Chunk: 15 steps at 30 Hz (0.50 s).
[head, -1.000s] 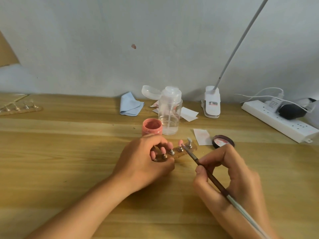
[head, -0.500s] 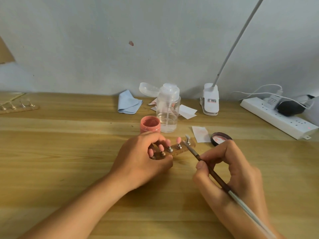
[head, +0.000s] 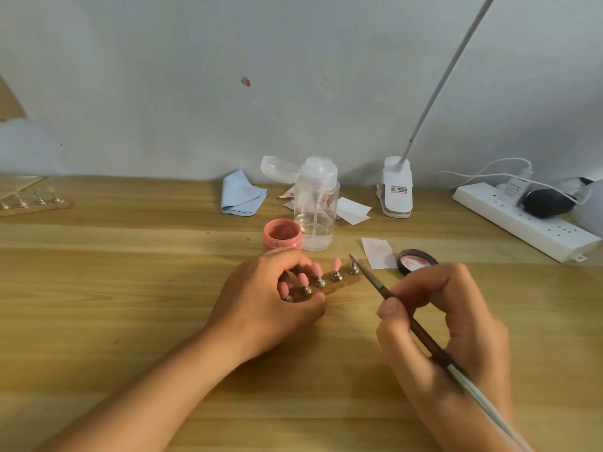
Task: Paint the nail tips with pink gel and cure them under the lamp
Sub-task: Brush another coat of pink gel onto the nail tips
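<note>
Five nail tips (head: 336, 264) stand on a wooden holder strip (head: 346, 282) at the middle of the worktop (head: 130, 288), its left end pinched by the left hand (head: 267, 305). The right hand (head: 456, 327) grips a brush (head: 424, 337) in curled fingers, bristles at the rightmost tip. Just behind the left hand sits the open pink gel jar (head: 282, 238).

On the table (head: 98, 288), the gel jar (head: 282, 235) stands behind the nail holder (head: 339, 282), its lid (head: 417, 261) to the right
</note>
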### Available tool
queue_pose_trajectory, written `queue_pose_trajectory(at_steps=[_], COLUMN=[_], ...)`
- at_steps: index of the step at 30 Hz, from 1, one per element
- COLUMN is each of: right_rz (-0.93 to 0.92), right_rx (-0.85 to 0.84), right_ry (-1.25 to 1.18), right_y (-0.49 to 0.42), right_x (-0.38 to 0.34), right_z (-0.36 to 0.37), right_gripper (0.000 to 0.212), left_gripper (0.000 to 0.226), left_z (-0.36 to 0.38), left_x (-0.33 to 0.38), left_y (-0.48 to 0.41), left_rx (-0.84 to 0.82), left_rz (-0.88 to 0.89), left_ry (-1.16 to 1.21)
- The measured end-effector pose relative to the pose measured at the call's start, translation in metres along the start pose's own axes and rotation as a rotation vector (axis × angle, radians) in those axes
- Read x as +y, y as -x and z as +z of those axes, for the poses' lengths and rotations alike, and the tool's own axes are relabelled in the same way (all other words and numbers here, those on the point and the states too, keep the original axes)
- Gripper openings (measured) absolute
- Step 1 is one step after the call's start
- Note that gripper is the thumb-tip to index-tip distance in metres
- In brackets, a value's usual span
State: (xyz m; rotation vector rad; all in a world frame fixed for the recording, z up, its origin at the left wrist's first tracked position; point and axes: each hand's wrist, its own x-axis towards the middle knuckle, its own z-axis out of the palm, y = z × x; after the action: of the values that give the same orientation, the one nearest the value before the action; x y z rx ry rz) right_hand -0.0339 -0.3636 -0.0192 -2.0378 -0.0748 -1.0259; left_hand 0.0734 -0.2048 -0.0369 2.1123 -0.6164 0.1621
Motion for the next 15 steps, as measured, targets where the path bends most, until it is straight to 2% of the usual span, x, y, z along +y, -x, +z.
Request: queue_pose_trajectory(at_steps=[6, 15], right_rz=[-0.054, -0.066], right_rx=[0.08, 0.034], right_ry=[-0.071, -0.028], right_y=[-0.0008, 0.0026], right_x=[-0.0032, 0.0003], right_z=[0.0017, 0.0009], right_gripper=[0.013, 0.013], left_gripper=[0.018, 0.018], left_z=[-0.0027, -0.0037], left_x=[0.0047, 0.008], left_y=[0.0004, -0.0001], left_rx=[0.035, 0.037], left_rz=[0.087, 0.108], left_ry=[0.021, -0.004])
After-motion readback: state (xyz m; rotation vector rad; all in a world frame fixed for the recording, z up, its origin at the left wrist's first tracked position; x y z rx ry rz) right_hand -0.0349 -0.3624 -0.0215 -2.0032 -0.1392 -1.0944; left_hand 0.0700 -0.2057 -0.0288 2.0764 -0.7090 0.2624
